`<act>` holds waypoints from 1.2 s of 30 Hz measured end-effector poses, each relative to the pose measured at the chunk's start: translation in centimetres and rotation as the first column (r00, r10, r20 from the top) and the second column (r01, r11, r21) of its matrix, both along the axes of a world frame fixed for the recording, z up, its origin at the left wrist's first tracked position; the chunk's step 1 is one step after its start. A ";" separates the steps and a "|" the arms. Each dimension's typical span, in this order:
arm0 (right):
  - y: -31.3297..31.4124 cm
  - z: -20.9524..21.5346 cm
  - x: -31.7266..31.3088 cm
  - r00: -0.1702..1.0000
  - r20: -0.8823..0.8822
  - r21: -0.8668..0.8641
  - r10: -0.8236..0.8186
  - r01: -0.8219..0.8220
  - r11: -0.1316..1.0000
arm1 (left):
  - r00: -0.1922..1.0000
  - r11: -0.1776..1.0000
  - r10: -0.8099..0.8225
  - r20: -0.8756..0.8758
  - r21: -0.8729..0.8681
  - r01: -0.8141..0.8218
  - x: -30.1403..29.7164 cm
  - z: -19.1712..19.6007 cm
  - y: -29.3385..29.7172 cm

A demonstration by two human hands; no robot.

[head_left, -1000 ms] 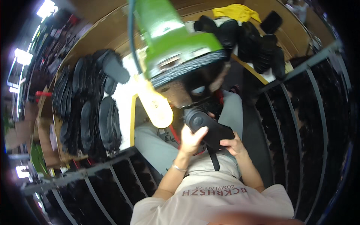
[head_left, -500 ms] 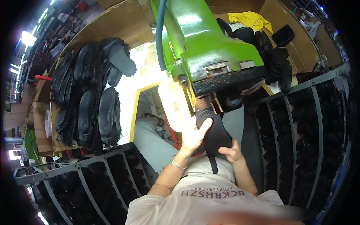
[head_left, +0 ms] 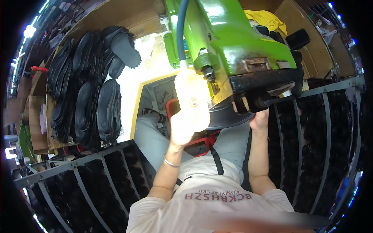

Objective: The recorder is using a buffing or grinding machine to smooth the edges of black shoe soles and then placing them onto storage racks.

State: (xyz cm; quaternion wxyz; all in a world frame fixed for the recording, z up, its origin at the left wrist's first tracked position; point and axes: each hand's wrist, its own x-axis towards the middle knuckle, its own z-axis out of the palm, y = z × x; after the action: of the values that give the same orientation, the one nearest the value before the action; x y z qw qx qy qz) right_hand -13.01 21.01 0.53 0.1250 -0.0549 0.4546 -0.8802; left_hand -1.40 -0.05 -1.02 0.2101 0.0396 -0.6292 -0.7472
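Note:
A black shoe sole [head_left: 229,119] is held crosswise under the head of a green machine [head_left: 248,46]. My right hand [head_left: 259,119] is closed on the sole's right end, its fingertips partly hidden by the machine. My left hand [head_left: 181,134] is raised by the sole's left end. A bright lamp [head_left: 193,101] on a blue-grey hose covers that end and the left fingers, so their grip cannot be seen. Dark metal parts [head_left: 250,103] under the machine head hang just over the sole.
Stacks of black soles [head_left: 108,112] lie on the lit table at left. Metal racks [head_left: 91,186] filled with dark pieces flank me, with another rack [head_left: 328,128] at right. Cardboard [head_left: 311,46] and a yellow cloth [head_left: 268,19] are behind the machine. A red frame [head_left: 200,145] is below.
The sole has gone from pointing toward me to lying crosswise, up under the machine head. My left hand moved left behind the lamp; my right hand moved up and right. The view has shifted.

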 end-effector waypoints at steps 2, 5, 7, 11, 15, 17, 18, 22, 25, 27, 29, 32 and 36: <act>-1.4 -0.5 1.0 0.999 -0.038 0.055 0.010 -0.008 0.998 | 0.992 0.982 0.017 0.122 0.183 -0.039 1.0 0.2 -1.3; -3.1 -0.7 2.3 0.999 -0.031 0.094 0.025 -0.022 0.995 | 0.987 0.977 0.023 0.162 0.205 -0.056 3.2 -0.2 -2.8; -4.1 -0.5 3.0 0.996 -0.010 0.098 0.084 -0.083 0.992 | 0.982 0.945 0.035 0.187 0.313 -0.093 4.6 -1.0 -3.3; -5.0 -0.4 3.4 0.966 -0.209 0.213 0.152 -0.107 0.971 | 0.964 0.935 0.040 0.263 0.330 -0.129 6.4 -1.8 -3.4; -2.3 -0.5 1.0 0.963 -0.237 0.071 0.131 -0.118 0.991 | 0.970 0.974 0.132 0.205 -0.210 -0.088 4.8 -0.4 -0.9; -0.6 -0.5 -0.7 0.987 -0.153 0.025 -0.055 0.059 0.998 | 0.978 0.958 0.115 0.174 -0.280 -0.063 2.4 0.3 1.7; 0.4 -0.4 -1.5 0.985 -0.147 -0.004 -0.089 0.090 0.996 | 0.982 0.972 0.102 0.158 -0.226 -0.064 1.1 0.5 2.9; 1.7 -0.1 -3.3 0.980 -0.157 0.039 -0.120 0.127 0.991 | 0.995 0.925 0.090 0.043 -0.375 -0.068 -1.9 0.4 3.4; 0.6 -0.4 -2.0 0.992 -0.072 -0.001 -0.102 0.102 0.995 | 0.987 0.846 0.127 -0.097 -0.509 -0.158 -0.9 0.7 1.6; -0.5 -0.9 -0.5 0.997 -0.046 -0.005 -0.066 0.065 0.998 | 0.991 0.926 0.134 0.026 -0.358 -0.116 0.1 1.1 -0.1; -1.7 -1.2 0.9 0.998 -0.041 0.008 -0.049 0.049 0.999 | 0.990 0.995 0.103 0.100 -0.017 -0.101 1.1 1.1 -1.3; -3.4 -1.2 2.7 0.988 -0.148 0.099 -0.033 0.048 0.994 | 0.990 0.962 0.086 0.110 0.251 -0.111 2.9 0.2 -2.8; -5.2 -0.8 4.1 0.991 -0.117 0.200 0.062 -0.038 0.979 | 0.964 0.951 0.115 0.238 0.255 -0.176 6.1 -1.9 -4.1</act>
State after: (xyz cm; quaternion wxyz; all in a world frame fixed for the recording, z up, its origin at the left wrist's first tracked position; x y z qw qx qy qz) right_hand -8.92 15.81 -0.28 0.1236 -0.1078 0.5449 -0.8223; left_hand 4.65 -4.13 -2.89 0.1865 0.1974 -0.5343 -0.8005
